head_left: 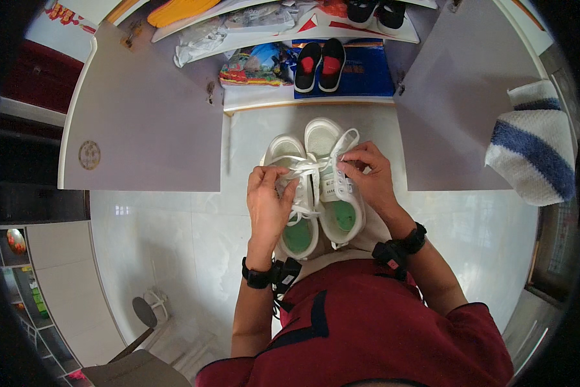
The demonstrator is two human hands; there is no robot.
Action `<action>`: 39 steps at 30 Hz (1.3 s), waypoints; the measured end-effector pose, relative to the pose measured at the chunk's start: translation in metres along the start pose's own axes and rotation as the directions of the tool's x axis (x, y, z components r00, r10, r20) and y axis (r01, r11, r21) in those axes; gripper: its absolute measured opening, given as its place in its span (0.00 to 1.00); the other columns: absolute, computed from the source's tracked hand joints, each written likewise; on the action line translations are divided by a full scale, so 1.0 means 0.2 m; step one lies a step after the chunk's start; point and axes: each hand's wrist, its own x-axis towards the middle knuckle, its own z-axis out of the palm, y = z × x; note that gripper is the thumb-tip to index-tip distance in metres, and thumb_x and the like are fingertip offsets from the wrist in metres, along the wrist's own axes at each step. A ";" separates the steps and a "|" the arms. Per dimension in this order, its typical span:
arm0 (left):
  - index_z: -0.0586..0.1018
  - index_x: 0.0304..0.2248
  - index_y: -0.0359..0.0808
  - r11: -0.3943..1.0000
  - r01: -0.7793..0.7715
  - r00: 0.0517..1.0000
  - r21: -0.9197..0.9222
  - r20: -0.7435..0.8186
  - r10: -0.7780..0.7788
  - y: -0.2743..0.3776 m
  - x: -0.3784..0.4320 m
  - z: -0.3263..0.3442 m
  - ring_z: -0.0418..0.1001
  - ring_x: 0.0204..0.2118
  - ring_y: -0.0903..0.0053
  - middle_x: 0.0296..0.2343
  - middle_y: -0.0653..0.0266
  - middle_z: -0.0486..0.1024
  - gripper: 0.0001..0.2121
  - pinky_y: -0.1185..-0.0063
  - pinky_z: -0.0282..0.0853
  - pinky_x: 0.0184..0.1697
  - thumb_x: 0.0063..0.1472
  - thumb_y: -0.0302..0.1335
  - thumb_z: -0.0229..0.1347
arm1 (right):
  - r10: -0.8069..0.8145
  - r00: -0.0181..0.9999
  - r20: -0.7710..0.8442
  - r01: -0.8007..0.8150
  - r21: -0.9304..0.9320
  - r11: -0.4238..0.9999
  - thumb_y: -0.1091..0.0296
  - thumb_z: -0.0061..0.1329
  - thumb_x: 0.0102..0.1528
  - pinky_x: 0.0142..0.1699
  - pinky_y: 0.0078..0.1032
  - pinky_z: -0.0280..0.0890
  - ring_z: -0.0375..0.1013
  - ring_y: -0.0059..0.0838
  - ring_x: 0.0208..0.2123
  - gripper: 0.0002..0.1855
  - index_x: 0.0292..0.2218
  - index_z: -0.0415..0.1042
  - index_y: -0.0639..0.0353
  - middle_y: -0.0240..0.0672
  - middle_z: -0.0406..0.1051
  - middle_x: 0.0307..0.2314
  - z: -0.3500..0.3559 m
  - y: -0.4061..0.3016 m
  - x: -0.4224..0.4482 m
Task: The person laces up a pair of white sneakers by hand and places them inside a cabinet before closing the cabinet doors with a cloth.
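Observation:
Two white lace-up sneakers with green insoles lie side by side before me, toes towards the cabinet: the left sneaker (297, 237) and the right sneaker (343, 220). White shoelaces (307, 165) cross between them and join in a knot or bow over the middle. My left hand (270, 198) pinches a lace at the left sneaker, thumb and fingers close together. My right hand (371, 176) has thumb and forefinger on a lace by the right sneaker's eyelets, near a raised white loop (349, 140). The fingers partly hide what they pinch.
An open cabinet stands ahead, its left door (149, 121) and right door (464, 121) swung outward. Black shoes (320, 66) sit on a blue box (367, 72) on its low shelf. A striped towel (532, 145) hangs at right; a chair (137, 370) is at lower left.

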 end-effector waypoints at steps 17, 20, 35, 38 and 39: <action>0.74 0.28 0.32 0.999 -0.008 0.998 -0.043 0.065 0.011 0.00 0.00 -0.04 0.70 0.36 0.63 0.30 0.59 0.71 0.06 0.70 0.66 0.40 0.50 0.22 0.59 | 0.214 0.947 -0.241 -0.083 0.458 0.885 0.64 0.31 0.66 0.31 0.21 0.65 0.65 0.22 0.21 0.06 0.38 0.56 0.55 0.37 0.71 0.24 -0.14 -0.11 -0.03; 0.74 0.28 0.31 0.968 0.110 0.992 -0.224 0.083 -0.094 0.01 -0.02 -0.08 0.70 0.37 0.64 0.31 0.57 0.71 0.05 0.70 0.66 0.41 0.52 0.21 0.57 | 0.215 0.924 -0.317 -0.040 0.477 0.878 0.62 0.37 0.65 0.23 0.16 0.53 0.59 0.14 0.19 0.05 0.37 0.58 0.51 0.27 0.65 0.20 -0.20 -0.11 -0.03; 0.68 0.32 0.35 0.793 0.094 0.990 -0.602 -0.030 -0.140 -0.21 -0.08 -0.18 0.68 0.30 0.84 0.25 0.69 0.69 0.05 0.84 0.65 0.36 0.62 0.22 0.53 | 0.030 0.993 -0.116 -0.092 -0.574 0.814 0.70 0.52 0.55 0.20 0.24 0.56 0.61 0.27 0.11 0.06 0.28 0.69 0.59 0.37 0.63 0.10 -0.55 0.19 -0.36; 0.66 0.32 0.35 0.789 0.083 0.975 -0.609 -0.114 -0.191 -0.27 -0.10 -0.24 0.67 0.27 0.84 0.24 0.70 0.67 0.05 0.84 0.65 0.34 0.62 0.21 0.52 | 0.060 0.995 -0.084 -0.101 -0.676 0.730 0.68 0.51 0.55 0.20 0.28 0.58 0.65 0.35 0.12 0.07 0.29 0.68 0.58 0.39 0.65 0.11 -0.62 0.27 -0.42; 0.66 0.32 0.35 0.789 0.102 0.963 -0.605 -0.140 -0.232 -0.29 -0.10 -0.26 0.67 0.26 0.84 0.24 0.70 0.66 0.05 0.84 0.66 0.34 0.62 0.21 0.52 | 0.074 0.995 -0.074 -0.104 -0.724 0.681 0.67 0.51 0.55 0.20 0.30 0.59 0.67 0.37 0.13 0.07 0.29 0.67 0.58 0.40 0.66 0.11 -0.64 0.30 -0.43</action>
